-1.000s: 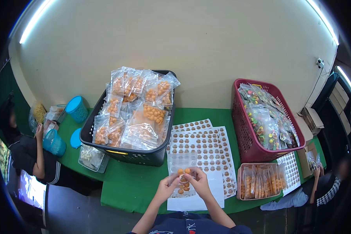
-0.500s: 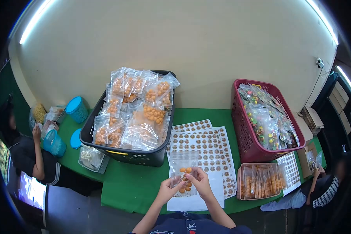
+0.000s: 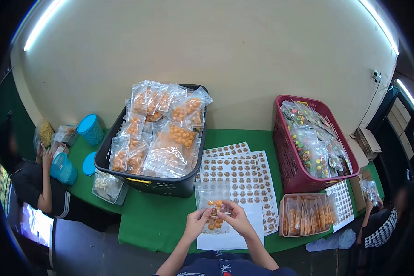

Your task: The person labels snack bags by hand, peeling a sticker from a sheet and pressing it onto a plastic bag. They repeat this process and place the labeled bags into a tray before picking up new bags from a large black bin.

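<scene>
A clear plastic bag (image 3: 212, 191) with orange round snacks lies between my two hands, above the sticker sheets. My left hand (image 3: 198, 222) holds its left side, thumb near a round brown sticker (image 3: 214, 212) on the bag's front. The fingers of my right hand (image 3: 237, 219) are on the right side of the same bag, thumb beside the sticker. Under and behind the bag are sheets of round stickers (image 3: 244, 174), with a blank white part (image 3: 254, 225) near the table's front edge.
A black basket (image 3: 170, 186) of snack bags stands at left, a maroon basket (image 3: 285, 170) at right. Below it sits a pink tray (image 3: 308, 233) of filled bags. Blue containers (image 3: 91, 131) are farther left. A person (image 3: 37, 188) is at left, another (image 3: 384, 221) at right.
Both my hands and the bag have shifted slightly left. The left person's hands have come together; the right person's hands and bag have moved a little.
</scene>
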The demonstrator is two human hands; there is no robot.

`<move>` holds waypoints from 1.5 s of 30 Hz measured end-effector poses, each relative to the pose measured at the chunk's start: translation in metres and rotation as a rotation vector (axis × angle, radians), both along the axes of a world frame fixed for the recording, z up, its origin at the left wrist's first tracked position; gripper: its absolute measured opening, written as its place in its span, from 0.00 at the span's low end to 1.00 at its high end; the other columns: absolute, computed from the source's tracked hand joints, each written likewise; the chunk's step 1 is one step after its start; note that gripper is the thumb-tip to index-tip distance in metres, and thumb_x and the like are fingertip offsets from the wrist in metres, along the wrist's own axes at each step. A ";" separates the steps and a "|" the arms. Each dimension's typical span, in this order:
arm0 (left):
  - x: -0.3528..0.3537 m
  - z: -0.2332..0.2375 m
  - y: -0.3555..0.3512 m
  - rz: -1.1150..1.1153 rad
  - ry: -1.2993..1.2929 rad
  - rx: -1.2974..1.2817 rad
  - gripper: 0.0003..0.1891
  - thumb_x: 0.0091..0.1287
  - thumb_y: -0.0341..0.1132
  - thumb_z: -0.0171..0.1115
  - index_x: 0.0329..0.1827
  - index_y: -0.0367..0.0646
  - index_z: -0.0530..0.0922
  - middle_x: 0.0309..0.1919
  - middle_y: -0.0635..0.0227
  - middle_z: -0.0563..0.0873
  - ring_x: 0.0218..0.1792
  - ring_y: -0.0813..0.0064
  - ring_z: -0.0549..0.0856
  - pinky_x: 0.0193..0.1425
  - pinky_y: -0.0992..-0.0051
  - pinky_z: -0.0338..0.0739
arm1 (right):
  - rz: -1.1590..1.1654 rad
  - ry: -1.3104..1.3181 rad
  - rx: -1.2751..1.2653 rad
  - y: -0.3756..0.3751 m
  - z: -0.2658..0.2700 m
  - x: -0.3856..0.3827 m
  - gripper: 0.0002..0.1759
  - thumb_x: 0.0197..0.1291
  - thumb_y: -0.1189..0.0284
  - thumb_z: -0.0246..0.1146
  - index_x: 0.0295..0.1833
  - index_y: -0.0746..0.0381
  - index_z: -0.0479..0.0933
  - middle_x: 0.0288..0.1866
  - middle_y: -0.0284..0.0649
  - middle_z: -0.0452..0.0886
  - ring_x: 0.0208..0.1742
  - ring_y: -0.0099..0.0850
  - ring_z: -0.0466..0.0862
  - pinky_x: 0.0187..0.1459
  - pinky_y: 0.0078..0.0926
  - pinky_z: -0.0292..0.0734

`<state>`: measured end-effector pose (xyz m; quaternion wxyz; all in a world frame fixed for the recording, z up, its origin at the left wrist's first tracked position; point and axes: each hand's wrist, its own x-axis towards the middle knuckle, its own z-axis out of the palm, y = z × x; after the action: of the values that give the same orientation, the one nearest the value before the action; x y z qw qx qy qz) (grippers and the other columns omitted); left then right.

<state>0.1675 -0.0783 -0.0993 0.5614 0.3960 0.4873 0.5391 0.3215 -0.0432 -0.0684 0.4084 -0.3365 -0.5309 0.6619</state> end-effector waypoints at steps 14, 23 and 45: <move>0.003 0.001 -0.003 -0.104 0.078 0.043 0.13 0.59 0.33 0.61 0.43 0.33 0.76 0.36 0.66 0.82 0.36 0.81 0.80 0.42 0.81 0.74 | -0.242 0.011 0.016 -0.004 -0.010 -0.011 0.13 0.57 0.72 0.59 0.45 0.69 0.72 0.36 0.38 0.79 0.38 0.21 0.78 0.40 0.18 0.72; -0.003 -0.002 -0.005 -0.090 0.057 -0.017 0.13 0.59 0.35 0.61 0.42 0.33 0.76 0.34 0.66 0.83 0.36 0.81 0.80 0.42 0.82 0.74 | -0.207 0.055 0.028 -0.006 -0.015 -0.014 0.15 0.57 0.70 0.60 0.46 0.68 0.71 0.39 0.38 0.78 0.41 0.22 0.77 0.42 0.19 0.72; -0.006 0.024 0.000 0.015 -0.081 0.151 0.05 0.58 0.29 0.60 0.34 0.37 0.78 0.31 0.69 0.82 0.33 0.82 0.80 0.40 0.82 0.73 | -0.140 0.004 0.151 -0.006 0.003 -0.018 0.03 0.54 0.77 0.61 0.34 0.65 0.76 0.30 0.31 0.75 0.32 0.16 0.73 0.35 0.15 0.66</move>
<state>0.1615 -0.0787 -0.0756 0.5451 0.4115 0.4251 0.5940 0.3038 -0.0492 -0.0655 0.4789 -0.3398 -0.5536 0.5905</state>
